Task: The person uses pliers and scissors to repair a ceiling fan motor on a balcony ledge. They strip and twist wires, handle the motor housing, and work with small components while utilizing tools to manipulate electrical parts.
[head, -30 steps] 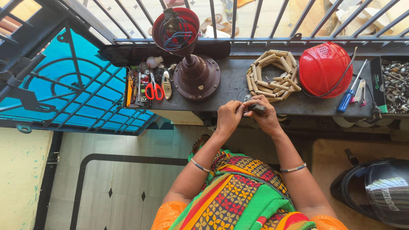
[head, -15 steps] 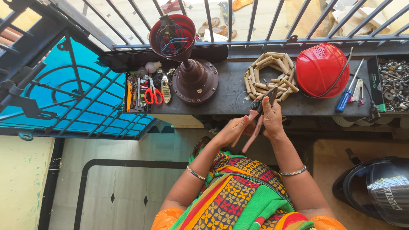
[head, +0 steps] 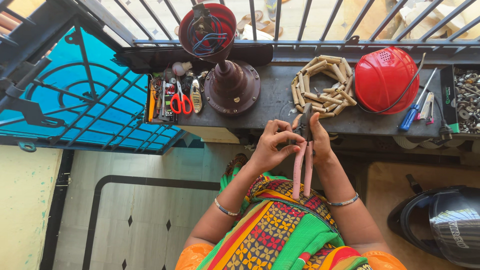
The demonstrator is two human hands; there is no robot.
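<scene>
Pliers with pink handles [head: 303, 167] hang between both hands, jaws up by the edge of the dark ledge [head: 280, 107], handles pointing down toward my lap. My right hand [head: 317, 140] grips the pliers near the head. My left hand [head: 272, 145] pinches at the jaws and upper handle from the left; whether a small part sits in the jaws is hidden by the fingers. A coil of tan sleeved wire [head: 324, 85] lies on the ledge just beyond the hands.
On the ledge stand a brown fan motor base [head: 232, 87] with a red wire-filled cup [head: 207, 27], a tool tray with red scissors [head: 180, 102], a red dome cover [head: 386, 80], a blue screwdriver [head: 412, 112] and a box of screws [head: 467, 97]. A dark helmet [head: 442, 220] lies lower right. Railing bars run behind.
The hands came back from the ledge toward my body. The pink-handled pliers, hidden a second ago, now hang in full view between them.
</scene>
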